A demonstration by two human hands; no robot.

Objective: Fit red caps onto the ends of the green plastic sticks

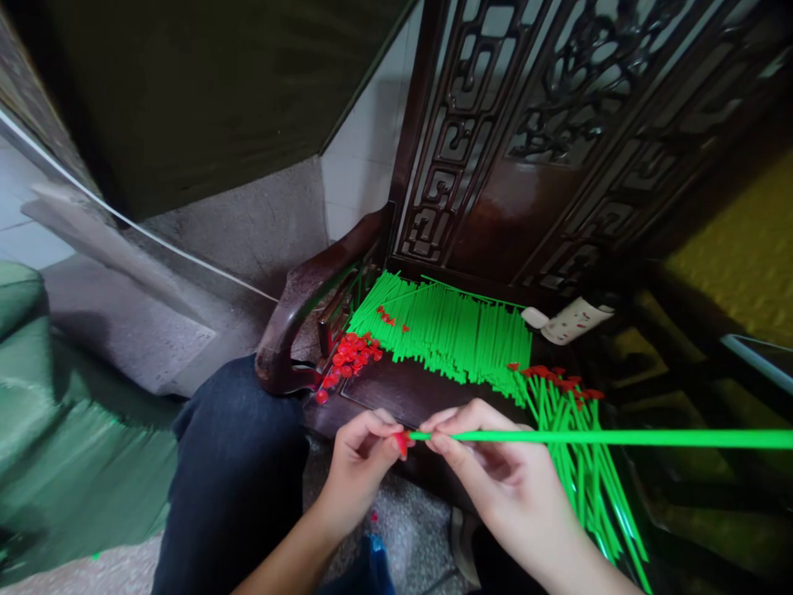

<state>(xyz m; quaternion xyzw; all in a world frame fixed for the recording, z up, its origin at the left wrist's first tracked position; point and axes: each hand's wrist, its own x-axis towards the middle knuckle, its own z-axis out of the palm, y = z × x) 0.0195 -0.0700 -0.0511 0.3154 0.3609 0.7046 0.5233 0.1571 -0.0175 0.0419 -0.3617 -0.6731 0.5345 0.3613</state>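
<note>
Between finger and thumb, my left hand (365,454) pinches a small red plastic cup-shaped cap (401,443). My right hand (501,463) grips a long green plastic stick (657,439) near its left end, and that end meets the cap. Whether the stick sits inside the cap or only touches it, I cannot tell. Beyond my hands, a broad layer of green sticks (458,326) lies on the seat. Loose red caps (356,355) are heaped at the seat's left. Sticks with red caps on their ends (576,446) hang over the right side.
The dark wooden chair (402,388) has a curved armrest (291,306) at left and a carved back (496,207). A pale patterned cylinder (576,321) lies at the seat's right rear. Green cloth (92,463) drapes at far left. A white cable (142,231) crosses behind the armrest.
</note>
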